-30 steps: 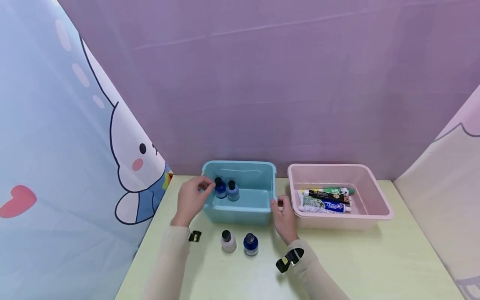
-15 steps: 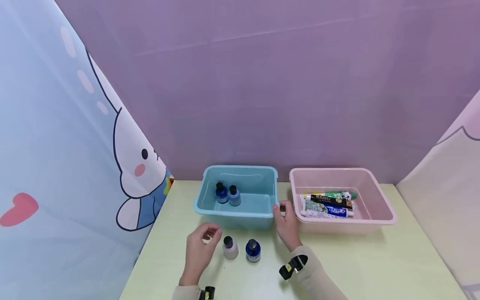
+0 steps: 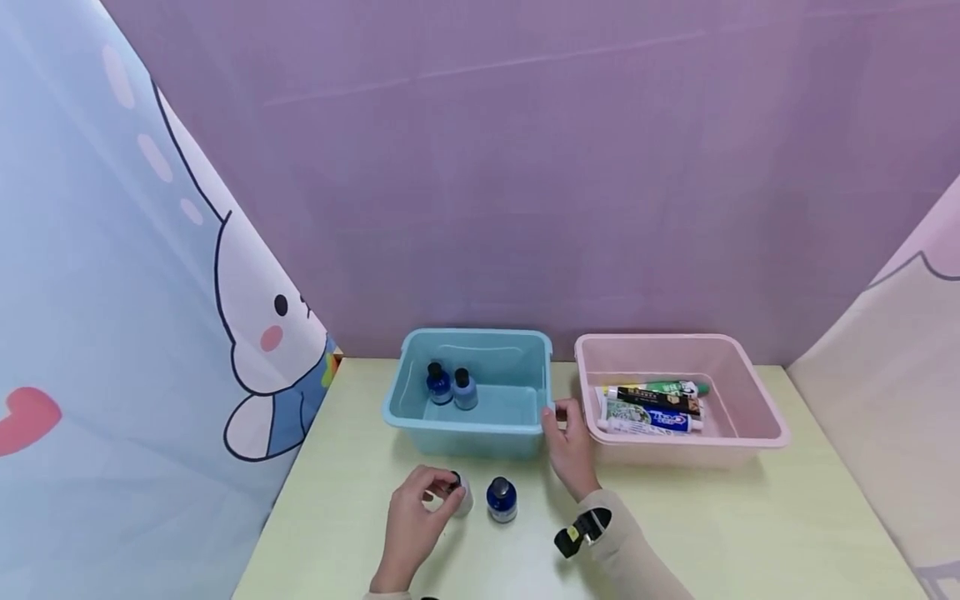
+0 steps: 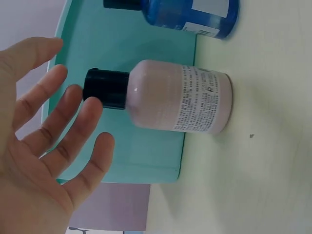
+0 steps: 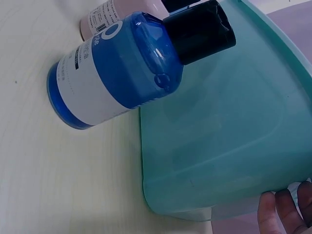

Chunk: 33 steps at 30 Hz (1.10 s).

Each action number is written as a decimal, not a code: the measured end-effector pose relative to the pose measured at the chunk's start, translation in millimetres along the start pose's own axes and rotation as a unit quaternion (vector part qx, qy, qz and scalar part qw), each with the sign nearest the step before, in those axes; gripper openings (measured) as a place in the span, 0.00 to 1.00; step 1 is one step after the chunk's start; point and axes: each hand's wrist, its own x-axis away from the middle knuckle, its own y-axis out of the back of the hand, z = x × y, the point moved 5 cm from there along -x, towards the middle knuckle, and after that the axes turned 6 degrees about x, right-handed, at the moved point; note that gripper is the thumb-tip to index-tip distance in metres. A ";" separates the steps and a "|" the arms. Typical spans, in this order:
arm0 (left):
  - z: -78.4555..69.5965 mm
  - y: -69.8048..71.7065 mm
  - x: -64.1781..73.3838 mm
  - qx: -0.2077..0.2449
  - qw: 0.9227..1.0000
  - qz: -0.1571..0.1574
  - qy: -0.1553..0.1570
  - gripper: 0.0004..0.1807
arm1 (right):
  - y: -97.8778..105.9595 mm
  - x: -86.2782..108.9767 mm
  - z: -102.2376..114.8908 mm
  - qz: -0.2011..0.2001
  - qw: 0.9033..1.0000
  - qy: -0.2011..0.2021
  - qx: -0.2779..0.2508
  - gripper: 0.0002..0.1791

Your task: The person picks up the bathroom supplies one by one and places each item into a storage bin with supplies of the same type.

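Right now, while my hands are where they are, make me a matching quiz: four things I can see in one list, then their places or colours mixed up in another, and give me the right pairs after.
Things:
1. Pale pink bottle
2. Tubes
3. Right hand
4. Backdrop behind the tubs

Places or colours:
A. At the rim of the blue tub
B. Purple
C. At the left hand
D. Inside the pink tub

Right pairs: 1-C, 2-D, 3-A, 4-B.
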 end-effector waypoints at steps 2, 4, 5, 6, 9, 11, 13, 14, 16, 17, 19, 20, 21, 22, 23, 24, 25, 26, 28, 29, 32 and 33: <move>-0.6 -2.4 1.3 -0.013 1.000 -0.002 0.000 0.11 | 1.1 0.3 -0.7 -0.002 1.000 0.000 0.000 0.12; -0.7 -3.7 1.9 -0.030 1.000 -0.005 0.005 0.11 | 0.7 0.6 -2.2 0.002 1.000 -0.007 -0.005 0.12; -0.6 -3.7 2.0 -0.035 0.999 -0.005 0.010 0.12 | 0.2 0.7 -2.6 0.003 1.000 -0.009 -0.007 0.12; 0.2 -4.1 2.2 -0.043 0.999 -0.004 0.016 0.12 | -0.1 0.9 -3.0 0.003 1.000 -0.011 -0.008 0.12; 3.3 -5.6 2.9 -0.067 0.997 -0.003 0.027 0.13 | -0.4 1.6 -3.9 0.004 1.000 -0.016 -0.008 0.12; 6.0 -6.4 3.0 -0.080 0.996 -0.004 0.029 0.15 | -0.2 1.5 -3.8 0.002 1.000 -0.013 -0.004 0.12; 9.2 -7.3 2.7 -0.093 0.995 -0.006 0.028 0.18 | -0.3 0.9 -3.4 0.001 1.000 -0.012 -0.003 0.12; 11.0 -7.8 2.5 -0.097 0.995 -0.007 0.028 0.19 | -0.4 0.6 -3.1 0.001 1.000 -0.011 -0.003 0.12; 15.3 -9.1 2.0 -0.101 0.994 -0.007 0.033 0.21 | -0.5 0.0 -2.8 0.001 1.000 -0.008 -0.004 0.13; 17.5 -10.0 1.8 -0.103 0.994 -0.005 0.036 0.22 | -0.4 -0.2 -2.8 0.000 1.000 -0.008 -0.002 0.13; 21.8 -11.7 1.7 -0.102 0.994 0.000 0.045 0.21 | 0.0 0.2 -2.8 -0.002 1.000 -0.009 -0.002 0.12; 23.4 -12.5 2.0 -0.102 0.994 0.003 0.049 0.21 | 0.3 0.8 -3.0 -0.004 1.000 -0.009 -0.002 0.12; 24.8 -13.1 2.2 -0.101 0.994 0.006 0.051 0.21 | 0.6 1.3 -3.2 -0.006 1.000 -0.010 -0.003 0.11; 26.0 -13.6 2.2 -0.099 0.994 0.007 0.053 0.20 | 0.9 1.8 -3.1 -0.007 1.000 -0.011 -0.005 0.11; 26.7 -13.9 2.2 -0.098 0.994 0.008 0.054 0.20 | 1.2 2.3 -2.9 -0.008 1.000 -0.010 -0.004 0.11; 27.0 -14.0 2.1 -0.097 0.994 0.007 0.053 0.20 | 1.4 2.6 -2.4 -0.008 1.000 -0.010 -0.006 0.11; 27.2 -14.0 2.0 -0.096 0.994 0.006 0.051 0.19 | 1.5 2.7 -2.0 -0.007 1.000 -0.010 -0.007 0.11; 27.6 -14.1 1.8 -0.097 0.994 0.006 0.051 0.19 | 1.5 2.7 -1.6 -0.006 1.000 -0.010 -0.007 0.11; 28.5 -14.1 1.5 -0.098 0.994 0.003 0.049 0.19 | 1.3 2.6 -0.4 -0.002 1.000 -0.010 -0.007 0.12; 28.7 -13.9 1.4 -0.097 0.994 0.001 0.049 0.19 | 1.2 2.4 -0.1 -0.001 1.000 -0.010 -0.006 0.12; 29.7 -13.5 0.8 -0.095 0.994 -0.003 0.051 0.19 | 0.6 1.2 -0.2 0.001 1.000 -0.013 -0.004 0.13; 29.9 -13.3 0.6 -0.095 0.994 -0.004 0.051 0.18 | 0.5 0.9 -0.3 0.001 1.000 -0.014 -0.004 0.13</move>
